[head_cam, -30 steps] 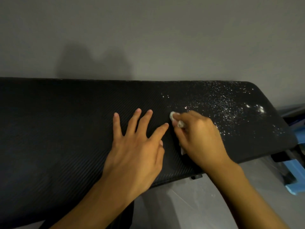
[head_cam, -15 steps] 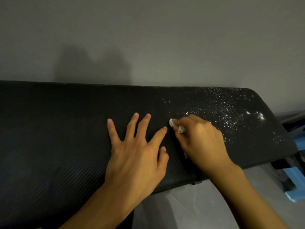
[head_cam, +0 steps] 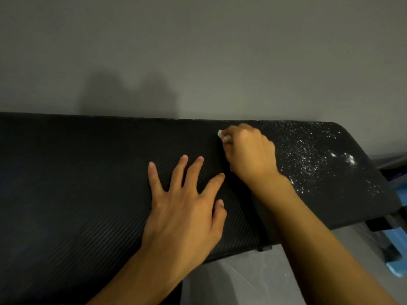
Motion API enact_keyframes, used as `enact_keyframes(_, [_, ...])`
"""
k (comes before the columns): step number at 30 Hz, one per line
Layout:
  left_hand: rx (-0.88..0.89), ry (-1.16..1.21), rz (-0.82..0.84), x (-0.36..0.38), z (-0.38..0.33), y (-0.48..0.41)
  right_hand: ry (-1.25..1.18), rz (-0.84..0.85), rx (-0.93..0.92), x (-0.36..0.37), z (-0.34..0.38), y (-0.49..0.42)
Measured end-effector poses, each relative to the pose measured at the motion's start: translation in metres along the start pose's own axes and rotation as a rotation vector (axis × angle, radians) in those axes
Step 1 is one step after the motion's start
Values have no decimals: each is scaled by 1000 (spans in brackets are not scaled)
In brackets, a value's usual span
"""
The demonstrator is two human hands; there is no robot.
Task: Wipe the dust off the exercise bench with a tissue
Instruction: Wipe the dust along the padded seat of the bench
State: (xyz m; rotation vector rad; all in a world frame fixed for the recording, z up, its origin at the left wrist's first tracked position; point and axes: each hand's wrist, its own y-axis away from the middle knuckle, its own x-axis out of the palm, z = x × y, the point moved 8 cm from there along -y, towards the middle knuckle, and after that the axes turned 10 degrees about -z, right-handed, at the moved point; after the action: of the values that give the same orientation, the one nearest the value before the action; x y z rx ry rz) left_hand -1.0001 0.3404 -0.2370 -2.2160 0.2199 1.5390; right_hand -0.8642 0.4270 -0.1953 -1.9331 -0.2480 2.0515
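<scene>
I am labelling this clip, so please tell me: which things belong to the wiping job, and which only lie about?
Job: exercise bench; white dust on its right end; tissue, gripped by the right hand; left hand, flat on the bench.
Lying about: blue object past the bench's right end; grey wall.

The right hand (head_cam: 248, 155) with the tissue (head_cam: 221, 134) is now at the far edge of the bench (head_cam: 88, 172). One second before, it was at the middle of the pad, just beside the left hand (head_cam: 182, 208). The few specks of dust (head_cam: 308, 155) left of it no longer show.
</scene>
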Motion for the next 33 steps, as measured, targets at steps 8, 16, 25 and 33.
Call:
enact_keyframes(8, [-11, 17, 5, 2, 2, 0, 15, 96, -121, -11, 15, 32])
enact_keyframes(16, [-15, 54, -4, -2, 5, 1, 21, 35, -36, 19, 38, -42])
enact_keyframes(25, [-52, 161, -133, -10, 8, 3, -71, 4, -12, 0, 13, 17])
enact_keyframes(33, [-55, 180, -112, -10, 10, 2, -100, 8, -157, -26, 39, 94])
